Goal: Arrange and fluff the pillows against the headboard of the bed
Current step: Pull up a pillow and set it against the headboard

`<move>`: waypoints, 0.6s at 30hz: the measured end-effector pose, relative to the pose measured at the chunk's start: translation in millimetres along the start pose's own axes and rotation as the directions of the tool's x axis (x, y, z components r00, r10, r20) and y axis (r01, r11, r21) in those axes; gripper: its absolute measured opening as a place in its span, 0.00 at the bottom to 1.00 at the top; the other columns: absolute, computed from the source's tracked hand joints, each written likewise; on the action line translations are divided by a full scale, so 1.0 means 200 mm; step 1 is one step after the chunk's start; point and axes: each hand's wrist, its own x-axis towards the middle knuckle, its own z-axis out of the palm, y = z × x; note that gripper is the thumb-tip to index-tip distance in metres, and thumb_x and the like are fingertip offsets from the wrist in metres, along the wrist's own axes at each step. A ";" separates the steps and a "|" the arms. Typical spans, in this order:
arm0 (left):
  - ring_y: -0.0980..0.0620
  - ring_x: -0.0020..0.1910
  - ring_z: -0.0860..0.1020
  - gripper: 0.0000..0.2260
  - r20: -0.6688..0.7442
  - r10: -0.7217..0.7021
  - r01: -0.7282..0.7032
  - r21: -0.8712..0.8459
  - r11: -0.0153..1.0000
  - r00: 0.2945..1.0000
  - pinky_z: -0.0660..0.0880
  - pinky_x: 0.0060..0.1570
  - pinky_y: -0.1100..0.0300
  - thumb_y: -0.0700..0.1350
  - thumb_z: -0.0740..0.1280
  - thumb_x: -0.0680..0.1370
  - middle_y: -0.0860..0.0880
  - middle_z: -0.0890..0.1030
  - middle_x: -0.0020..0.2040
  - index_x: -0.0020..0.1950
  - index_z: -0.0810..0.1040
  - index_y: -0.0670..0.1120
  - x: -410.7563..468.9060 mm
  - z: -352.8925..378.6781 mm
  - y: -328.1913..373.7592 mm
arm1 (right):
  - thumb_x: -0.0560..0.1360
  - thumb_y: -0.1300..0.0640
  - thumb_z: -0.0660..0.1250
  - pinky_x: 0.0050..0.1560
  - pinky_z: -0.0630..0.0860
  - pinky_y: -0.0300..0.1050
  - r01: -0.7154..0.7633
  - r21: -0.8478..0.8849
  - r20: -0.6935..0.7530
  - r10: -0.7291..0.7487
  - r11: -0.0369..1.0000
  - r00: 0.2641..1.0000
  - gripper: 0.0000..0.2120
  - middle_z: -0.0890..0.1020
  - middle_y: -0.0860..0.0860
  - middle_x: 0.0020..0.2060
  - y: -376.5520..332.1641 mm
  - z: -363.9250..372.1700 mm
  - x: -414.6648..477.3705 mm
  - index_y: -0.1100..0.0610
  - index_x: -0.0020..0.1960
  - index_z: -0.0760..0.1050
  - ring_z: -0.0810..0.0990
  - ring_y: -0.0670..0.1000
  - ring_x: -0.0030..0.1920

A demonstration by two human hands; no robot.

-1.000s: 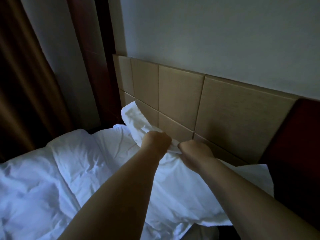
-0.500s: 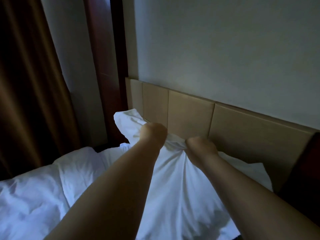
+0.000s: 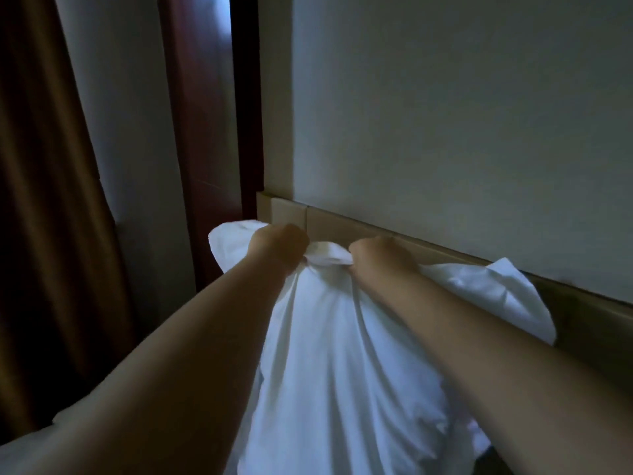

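Bunching softly, the white pillow (image 3: 329, 354) is gripped along its top edge by the left hand (image 3: 279, 250) and right hand (image 3: 380, 260), both fisted, against the headboard (image 3: 342, 224); light, probably limp, best held at corners.

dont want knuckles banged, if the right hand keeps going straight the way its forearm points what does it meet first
Most likely the headboard just beyond the right hand, which grips the pillow; depth is unclear, so the gap is hard to judge.

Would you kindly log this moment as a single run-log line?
left hand: fisted on pillow top edge | right hand: fisted on same edge | pillow: lifted, hanging before headboard | step: fluffing, not yet placed
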 end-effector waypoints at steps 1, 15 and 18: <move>0.43 0.59 0.78 0.14 0.004 0.002 -0.002 -0.008 1.000 1.000 0.76 0.53 0.50 0.51 0.65 0.79 0.45 0.79 0.58 0.61 0.78 0.46 0.05 0.01 -0.08 | 0.78 0.57 0.61 0.53 0.74 0.48 0.006 0.015 0.005 -0.006 1.000 1.000 0.11 0.81 0.59 0.55 -0.05 0.01 0.08 0.57 0.57 0.78 0.79 0.61 0.58; 0.44 0.58 0.78 0.13 0.169 -0.243 0.281 -0.262 0.923 0.955 0.75 0.53 0.53 0.37 0.60 0.80 0.44 0.77 0.60 0.63 0.76 0.44 0.40 0.74 -0.52 | 0.75 0.49 0.65 0.53 0.74 0.49 -0.073 0.049 0.274 0.057 0.996 0.960 0.15 0.80 0.57 0.57 -0.35 0.62 0.55 0.56 0.57 0.75 0.78 0.60 0.58; 0.43 0.58 0.77 0.14 0.110 -0.277 0.298 -0.331 0.895 0.955 0.74 0.52 0.52 0.36 0.59 0.80 0.44 0.76 0.60 0.64 0.75 0.44 0.47 0.80 -0.53 | 0.77 0.52 0.61 0.56 0.74 0.52 -0.093 -0.050 0.337 0.104 0.994 0.936 0.15 0.78 0.56 0.60 -0.30 0.75 0.55 0.56 0.62 0.74 0.77 0.59 0.60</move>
